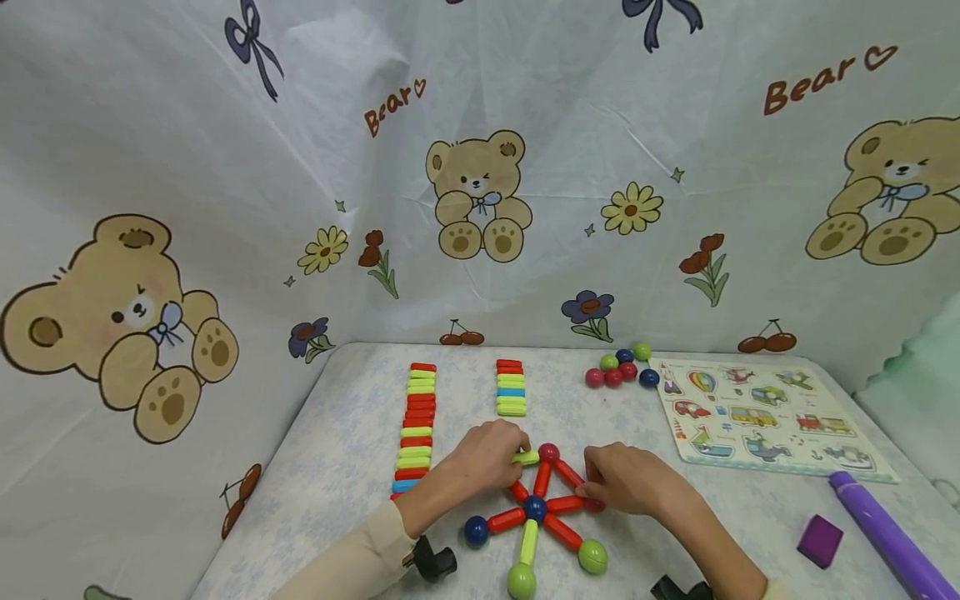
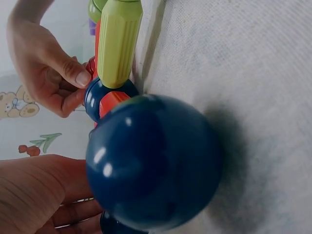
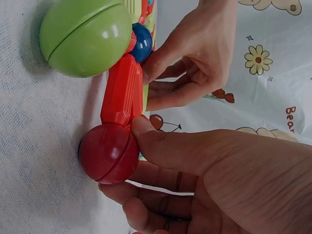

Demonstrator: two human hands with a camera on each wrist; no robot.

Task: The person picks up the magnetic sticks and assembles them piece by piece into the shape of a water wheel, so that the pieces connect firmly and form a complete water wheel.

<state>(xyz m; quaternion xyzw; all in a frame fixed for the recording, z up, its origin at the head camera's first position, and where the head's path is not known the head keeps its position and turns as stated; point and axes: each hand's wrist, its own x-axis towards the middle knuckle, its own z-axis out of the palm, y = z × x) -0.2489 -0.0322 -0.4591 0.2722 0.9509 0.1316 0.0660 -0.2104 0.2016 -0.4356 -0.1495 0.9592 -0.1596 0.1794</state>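
Observation:
A wheel-like build of ribbed sticks and balls lies on the table, its spokes meeting at a blue hub ball [image 1: 535, 507]. My left hand [image 1: 491, 454] pinches a yellow-green stick [image 1: 527, 457] that reaches a red ball [image 1: 549, 452] at the far rim. Beside its fingers in the left wrist view, a dark blue ball [image 2: 117, 225] is partly hidden. At the right rim, my right hand [image 1: 630, 479] grips another red ball [image 3: 108, 153] between thumb and fingers. Green balls [image 1: 592, 557] and a blue ball [image 1: 476, 532] end the nearer spokes.
Sticks lie stacked in a long column [image 1: 416, 425] at left and a shorter column [image 1: 511, 387] behind the build. Loose balls [image 1: 614, 377] sit at the back, beside a picture puzzle board [image 1: 772, 417]. A purple block [image 1: 821, 541] and purple tube [image 1: 892, 533] lie at right.

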